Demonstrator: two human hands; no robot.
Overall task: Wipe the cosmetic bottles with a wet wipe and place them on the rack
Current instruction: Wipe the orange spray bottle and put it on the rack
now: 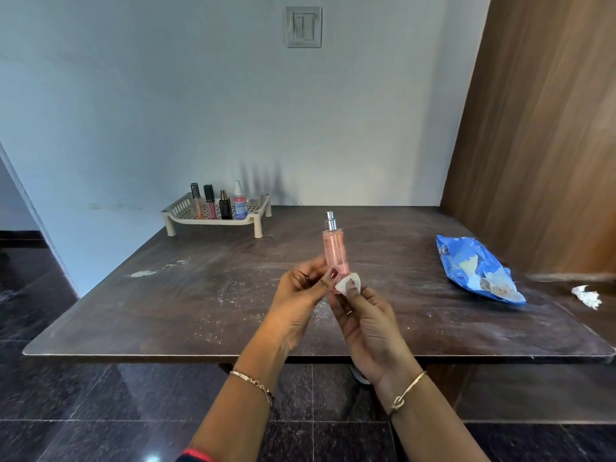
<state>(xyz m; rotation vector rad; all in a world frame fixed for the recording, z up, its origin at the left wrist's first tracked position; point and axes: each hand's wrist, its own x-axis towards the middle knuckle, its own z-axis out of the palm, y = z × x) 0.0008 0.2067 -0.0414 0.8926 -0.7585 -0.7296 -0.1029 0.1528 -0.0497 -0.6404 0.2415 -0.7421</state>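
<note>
Wiping step in hand. Slim clear bottle of pink liquid with silver spray top held upright by left hand, gripped at base. Small folded white wet wipe pinched by right hand against bottle's lower side. Next, likely: bottle carried forward-left to beige perforated plastic rack, well beyond hands — free spot beside four bottles there needed.

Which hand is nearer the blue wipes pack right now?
Right. The right hand is at table centre pressing a wipe to the pink bottle, with the pack off to its right. The left hand holds the bottle from the far side.
</note>
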